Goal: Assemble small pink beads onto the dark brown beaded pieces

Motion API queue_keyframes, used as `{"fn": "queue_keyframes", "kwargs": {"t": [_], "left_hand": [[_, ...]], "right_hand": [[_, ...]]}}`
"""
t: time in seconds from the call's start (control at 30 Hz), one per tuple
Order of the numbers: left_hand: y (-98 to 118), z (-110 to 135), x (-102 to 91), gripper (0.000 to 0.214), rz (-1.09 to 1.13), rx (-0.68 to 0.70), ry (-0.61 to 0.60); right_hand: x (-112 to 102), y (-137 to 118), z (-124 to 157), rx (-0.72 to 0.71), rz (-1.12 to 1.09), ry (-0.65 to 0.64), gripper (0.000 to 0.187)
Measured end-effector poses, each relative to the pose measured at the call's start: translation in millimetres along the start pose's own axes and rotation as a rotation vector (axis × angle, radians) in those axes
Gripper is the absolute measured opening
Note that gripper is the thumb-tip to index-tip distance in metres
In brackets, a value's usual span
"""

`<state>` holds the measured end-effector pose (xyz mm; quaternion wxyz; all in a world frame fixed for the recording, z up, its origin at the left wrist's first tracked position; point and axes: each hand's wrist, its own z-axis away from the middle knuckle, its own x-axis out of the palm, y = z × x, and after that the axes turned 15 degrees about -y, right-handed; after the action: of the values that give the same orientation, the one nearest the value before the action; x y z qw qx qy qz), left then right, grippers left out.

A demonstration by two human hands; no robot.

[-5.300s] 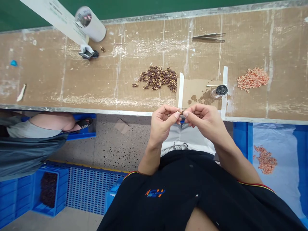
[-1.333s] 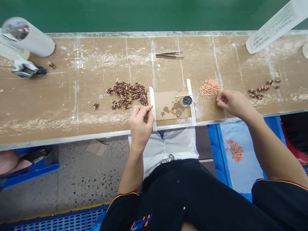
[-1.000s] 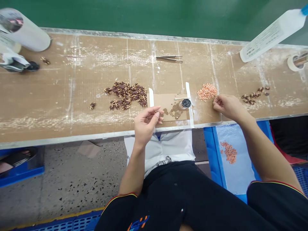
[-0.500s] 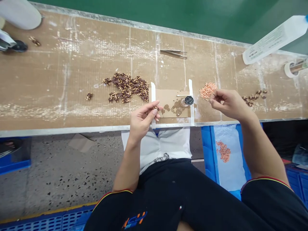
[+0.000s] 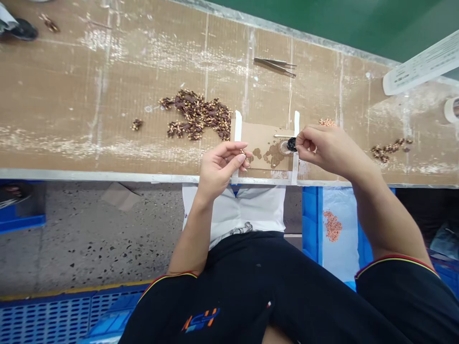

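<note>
Seemingly for steadiness, the left hand (image 5: 218, 167) is pinching a brown-and-gold piece (image 5: 243, 152); the right hand (image 5: 329, 147) is pressing fingertips together beside a black-topped jar (image 5: 291, 144), any load hidden.

The long table (image 5: 107, 177) is being covered by brown cardboard (image 5: 143, 62), and light is being reflected from its shiny patches. Its far edge is being bordered by a green surface (image 5: 322, 19). The speckled grey floor (image 5: 86, 229) is being partly hidden by slotted blue plastic (image 5: 46, 314).
</note>
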<state>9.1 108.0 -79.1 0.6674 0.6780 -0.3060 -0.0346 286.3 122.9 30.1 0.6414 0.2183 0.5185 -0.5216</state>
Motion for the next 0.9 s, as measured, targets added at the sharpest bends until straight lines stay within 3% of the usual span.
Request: {"fn": "queue_keyframes", "kwargs": {"t": [0.23, 0.9], "left_hand": [[1.1, 0.5, -0.1, 0.037, -0.007, -0.003, -0.017], [4.0, 2.8, 1.1, 0.037, 0.016, -0.005, -0.062]], "right_hand": [[3.6, -0.6, -2.1, 0.010, -0.008, -0.001, 0.019], [-15.4, -10.5, -4.2, 0.040, 0.076, -0.064, 0.019]]}}
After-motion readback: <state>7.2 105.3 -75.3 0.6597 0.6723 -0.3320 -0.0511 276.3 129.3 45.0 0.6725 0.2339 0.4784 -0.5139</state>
